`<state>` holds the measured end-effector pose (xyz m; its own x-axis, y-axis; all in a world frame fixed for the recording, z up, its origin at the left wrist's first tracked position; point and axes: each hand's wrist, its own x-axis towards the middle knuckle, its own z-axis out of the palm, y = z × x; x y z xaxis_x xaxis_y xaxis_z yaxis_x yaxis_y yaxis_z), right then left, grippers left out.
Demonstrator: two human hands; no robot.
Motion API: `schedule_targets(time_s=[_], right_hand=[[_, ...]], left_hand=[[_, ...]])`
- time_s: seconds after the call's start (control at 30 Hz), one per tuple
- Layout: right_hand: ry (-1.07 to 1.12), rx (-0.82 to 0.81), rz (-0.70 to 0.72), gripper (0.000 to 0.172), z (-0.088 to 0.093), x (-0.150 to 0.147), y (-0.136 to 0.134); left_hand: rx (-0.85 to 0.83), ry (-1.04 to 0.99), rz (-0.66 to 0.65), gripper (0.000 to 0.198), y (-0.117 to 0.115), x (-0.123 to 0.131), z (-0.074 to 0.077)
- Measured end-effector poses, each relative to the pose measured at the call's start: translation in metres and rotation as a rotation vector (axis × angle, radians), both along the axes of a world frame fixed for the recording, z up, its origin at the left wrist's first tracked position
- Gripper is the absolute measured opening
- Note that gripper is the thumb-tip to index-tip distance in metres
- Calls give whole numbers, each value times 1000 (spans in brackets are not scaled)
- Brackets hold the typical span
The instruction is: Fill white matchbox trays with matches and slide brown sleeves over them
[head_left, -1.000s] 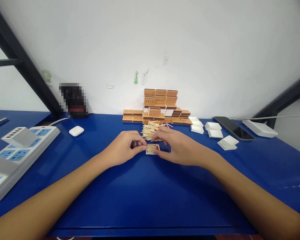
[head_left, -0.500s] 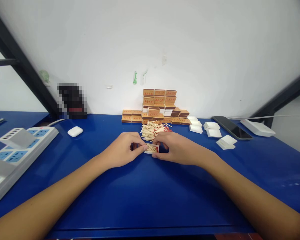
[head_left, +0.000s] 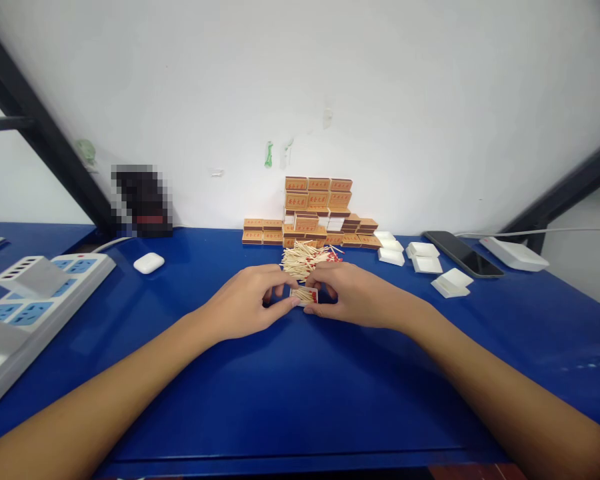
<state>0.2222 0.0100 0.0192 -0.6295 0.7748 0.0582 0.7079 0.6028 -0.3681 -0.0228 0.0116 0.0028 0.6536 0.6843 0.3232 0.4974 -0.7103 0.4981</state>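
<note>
Between my two hands a small white matchbox tray (head_left: 306,304) rests on the blue table. Red-tipped matches (head_left: 306,295) lie in it, their heads to the right. My left hand (head_left: 253,300) grips the tray's left end, thumb at the front and fingers behind. At the right end, my right hand (head_left: 347,293) holds it with thumb in front and forefinger at the back. A heap of loose matches (head_left: 303,259) lies just beyond the tray, partly hidden by my right hand.
Printed matchboxes (head_left: 318,200) are stacked against the wall. Several white trays (head_left: 425,257) lie to the right, near a phone (head_left: 463,255) and a white device (head_left: 514,255). On the left are a white case (head_left: 149,263) and a power strip (head_left: 75,283) with plugs on the blue table (head_left: 300,400).
My left fingers have shifted slightly right along the tray's left end, and the thumb now sits at its front corner. My right hand stays nearly still.
</note>
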Motion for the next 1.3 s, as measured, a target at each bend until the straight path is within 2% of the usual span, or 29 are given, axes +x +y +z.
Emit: schedule_targets(time_s=[0.07, 0.2, 0.33, 0.53, 0.7, 0.9, 1.03, 1.3], right_hand=[[3, -3, -1, 19, 0, 0, 0], [3, 13, 6, 19, 0, 2, 0], [7, 12, 5, 19, -1, 2, 0], [1, 9, 8, 18, 1, 0, -1], [1, 8, 4, 18, 1, 0, -1], [17, 1, 6, 16, 0, 0, -1], [14, -5, 6, 13, 0, 0, -1], [-1, -7, 12, 18, 1, -1, -4]], left_hand=[[25, 12, -12, 29, 0, 0, 1], [35, 62, -49, 22, -2, 0, 3], [24, 29, -25, 22, -2, 0, 2], [55, 118, -39, 29, -2, 0, 1], [38, 111, -25, 21, -3, 0, 1], [72, 159, -43, 32, -4, 0, 1], [56, 146, -72, 29, -4, 0, 0], [96, 174, -25, 28, -4, 1, -2]])
